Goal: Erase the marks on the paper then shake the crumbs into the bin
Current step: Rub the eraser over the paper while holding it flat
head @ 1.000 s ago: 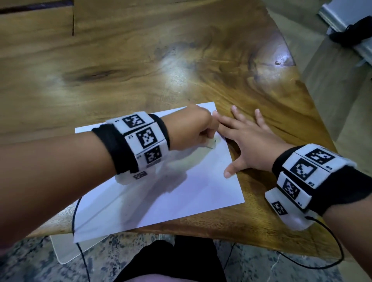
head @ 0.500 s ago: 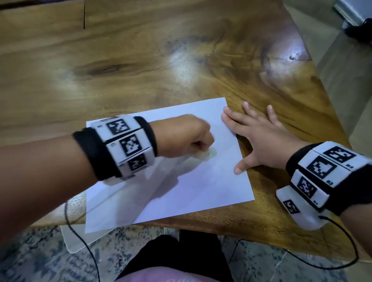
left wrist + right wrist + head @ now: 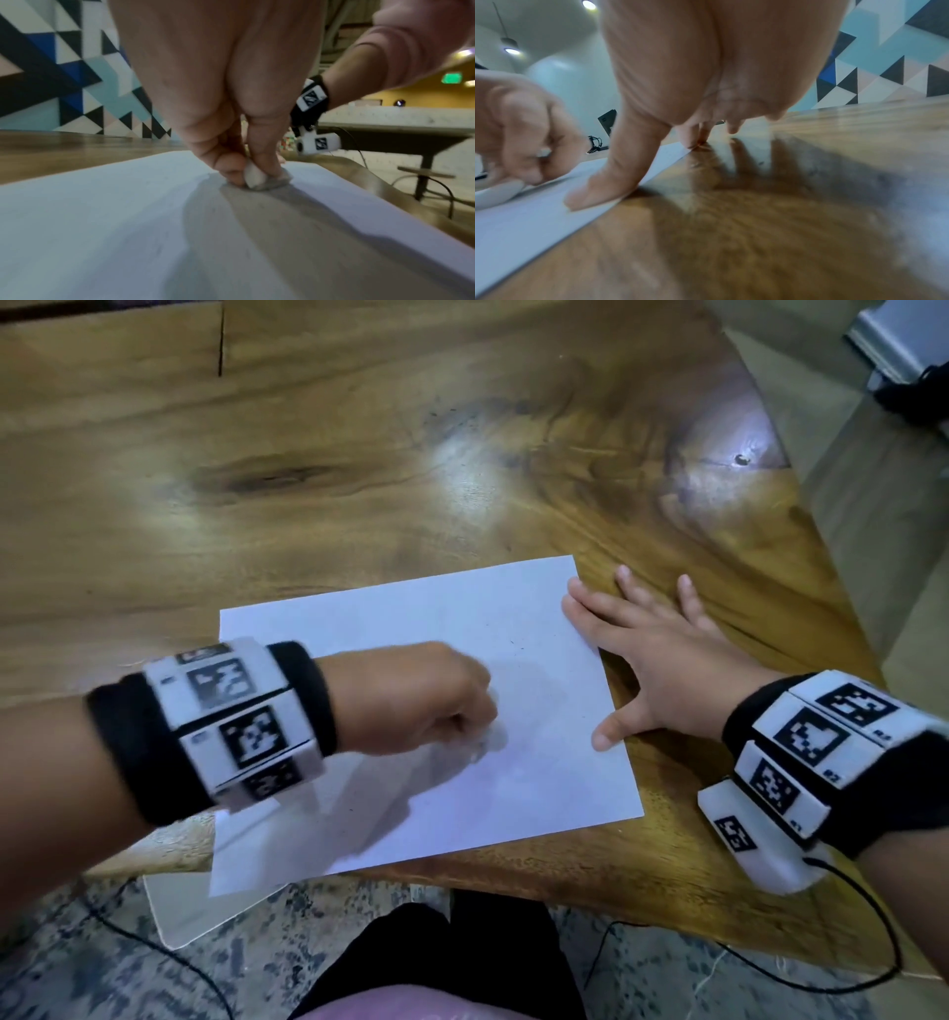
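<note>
A white sheet of paper lies near the front edge of the wooden table, its near left corner hanging over the edge. My left hand pinches a small white eraser and presses it on the middle of the sheet. Tiny dark crumbs lie on the paper beyond that hand. My right hand lies flat with spread fingers; its thumb and forefinger hold down the paper's right edge, the other fingers rest on the wood. No bin is in view.
The table's right edge slants away to the floor. A pale flat object sits on the floor under the paper's overhanging corner. A black cable runs from my right wristband over the table front. My dark-clothed knees are below.
My left hand with the eraser has slid from the paper's far right part, beside my right fingers, back toward the middle of the sheet. My right hand stays pressed on the edge.
</note>
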